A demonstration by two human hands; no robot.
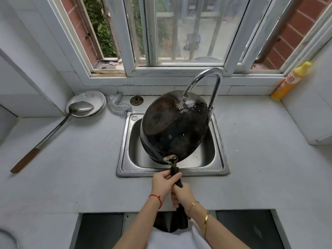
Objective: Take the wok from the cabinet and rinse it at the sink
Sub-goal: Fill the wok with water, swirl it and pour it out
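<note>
Rinse step in progress. Round black metal wok (173,126) is flipped bottom-up and tilted over the stainless steel sink basin (125,141), rim low in the bowl, far edge up under the curved chrome faucet (208,78). Water stream (182,104) is running and hits the outer base near the top edge; the wet patch covers only that area, the rest of the underside looks dry.

Grip: left hand (162,183) wrapped around the black handle (177,177) just behind the metal bracket, right hand (180,194) curled around it further back. Both fully closed on the handle.

Next, my read: rotate or shift the wok so the flow sweeps the whole base, then turn it over for the inside. Needs a firm two-handed hold; the wok looks heavy and wet.

Count: 1 wok, 1 faucet, 1 sink, 1 steel ladle with wooden grip (53,130) lying across what looks like 2 stacked white plates (93,97), 1 silver scouring mesh (117,106), 1 metal sink strainer plug (136,100), 1 yellow-orange detergent bottle (289,81).
</note>
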